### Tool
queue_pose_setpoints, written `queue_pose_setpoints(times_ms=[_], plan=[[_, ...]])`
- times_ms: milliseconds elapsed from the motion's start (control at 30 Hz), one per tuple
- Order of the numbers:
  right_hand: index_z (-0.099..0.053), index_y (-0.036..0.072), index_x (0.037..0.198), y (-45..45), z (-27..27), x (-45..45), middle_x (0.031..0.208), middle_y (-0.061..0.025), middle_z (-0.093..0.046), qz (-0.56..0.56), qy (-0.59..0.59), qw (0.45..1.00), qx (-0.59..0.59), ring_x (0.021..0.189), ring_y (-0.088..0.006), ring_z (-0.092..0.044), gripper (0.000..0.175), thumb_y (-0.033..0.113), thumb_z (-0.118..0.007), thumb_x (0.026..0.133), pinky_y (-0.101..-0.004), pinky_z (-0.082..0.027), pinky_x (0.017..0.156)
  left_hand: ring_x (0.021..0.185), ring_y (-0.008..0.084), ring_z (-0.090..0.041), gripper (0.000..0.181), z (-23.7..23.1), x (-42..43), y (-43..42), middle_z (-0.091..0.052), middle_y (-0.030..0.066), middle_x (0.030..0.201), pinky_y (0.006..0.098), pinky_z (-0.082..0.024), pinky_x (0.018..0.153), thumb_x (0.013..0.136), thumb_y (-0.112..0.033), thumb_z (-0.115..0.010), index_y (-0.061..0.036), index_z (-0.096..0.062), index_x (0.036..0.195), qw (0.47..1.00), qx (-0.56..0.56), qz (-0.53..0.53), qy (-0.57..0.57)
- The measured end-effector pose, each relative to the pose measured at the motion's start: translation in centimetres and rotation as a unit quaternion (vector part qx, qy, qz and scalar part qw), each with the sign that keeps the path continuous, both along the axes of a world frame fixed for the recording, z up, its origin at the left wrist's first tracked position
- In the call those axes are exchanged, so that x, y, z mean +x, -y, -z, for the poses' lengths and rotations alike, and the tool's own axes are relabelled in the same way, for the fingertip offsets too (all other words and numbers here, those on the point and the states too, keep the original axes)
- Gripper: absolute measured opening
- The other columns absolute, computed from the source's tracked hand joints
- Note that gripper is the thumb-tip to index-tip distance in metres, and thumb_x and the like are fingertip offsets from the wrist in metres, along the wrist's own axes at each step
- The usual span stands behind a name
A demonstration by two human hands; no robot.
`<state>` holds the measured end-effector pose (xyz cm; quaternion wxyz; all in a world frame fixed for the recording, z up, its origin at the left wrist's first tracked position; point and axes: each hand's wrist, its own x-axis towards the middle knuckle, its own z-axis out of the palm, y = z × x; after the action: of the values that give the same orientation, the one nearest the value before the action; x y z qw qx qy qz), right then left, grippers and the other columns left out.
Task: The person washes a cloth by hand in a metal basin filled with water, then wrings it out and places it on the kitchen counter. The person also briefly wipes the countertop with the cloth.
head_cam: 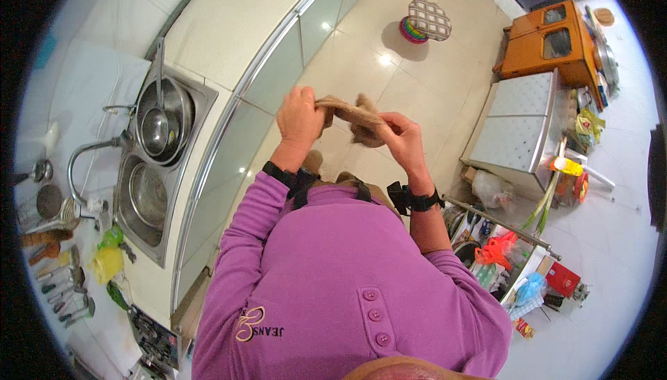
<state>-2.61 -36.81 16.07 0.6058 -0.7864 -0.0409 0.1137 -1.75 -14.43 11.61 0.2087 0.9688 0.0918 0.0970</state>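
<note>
A brown cloth point(346, 111) is stretched between my two hands in front of my body, above the tiled floor. My left hand point(299, 119) grips its end on the left side of the view. On the right side, my right hand point(404, 135) pinches the other end between thumb and fingers. Part of the cloth hangs down in loose folds beside my right hand. Black bands circle both wrists. The cloth's exact kind cannot be told.
Left, a double steel sink point(177, 182) holds pans point(167, 119) and a basin point(148, 192) beside a curved faucet point(73, 171). A round stool point(430, 19) stands on the floor ahead. Right are a white cabinet point(513, 124), a wooden cabinet point(547, 41) and a cluttered rack point(500, 255).
</note>
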Motion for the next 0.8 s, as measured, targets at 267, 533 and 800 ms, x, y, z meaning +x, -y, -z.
queue_pose_setpoints(times_ms=[267,533,800], plan=[[-0.067,0.004,0.108,-6.9,-4.1,3.8,0.082,-0.0065,-0.067,-0.239,-0.018,0.969,-0.067,0.066,-0.0107,-0.059,0.026,0.016,-0.067,0.086,-0.0277,-0.049,0.062,0.093,0.0196,-0.062,0.052,1.8,5.4,-5.2,-0.065,0.0076,0.107,0.0333,-0.05,0.083,0.098,-0.045,-0.039,-0.0022,-0.059,0.118,0.641,-0.732,0.033,-0.229],[-0.068,-0.002,0.096,-8.0,-2.0,11.7,0.081,-0.0053,-0.067,-0.068,-0.07,0.993,-0.069,0.074,-0.0129,-0.062,0.029,0.026,-0.06,0.093,-0.0263,-0.05,0.066,0.127,0.0295,-0.046,0.061,-0.1,7.2,-9.5,-0.044,0.0128,0.141,0.0471,-0.04,0.105,0.098,-0.052,-0.035,-0.0085,-0.035,0.141,0.312,-0.946,-0.008,-0.088],[-0.06,0.002,0.112,-10.0,3.2,16.7,0.113,-0.0101,-0.062,0.0,-0.164,0.984,0.068,0.111,-0.0196,-0.055,0.052,0.047,-0.038,0.099,-0.037,-0.039,0.097,0.126,0.0297,-0.046,0.068,-0.9,10.5,-10.9,-0.044,0.0132,0.141,0.0473,-0.041,0.105,0.095,-0.06,-0.034,-0.0114,-0.034,0.143,0.243,-0.967,0.006,-0.076]])
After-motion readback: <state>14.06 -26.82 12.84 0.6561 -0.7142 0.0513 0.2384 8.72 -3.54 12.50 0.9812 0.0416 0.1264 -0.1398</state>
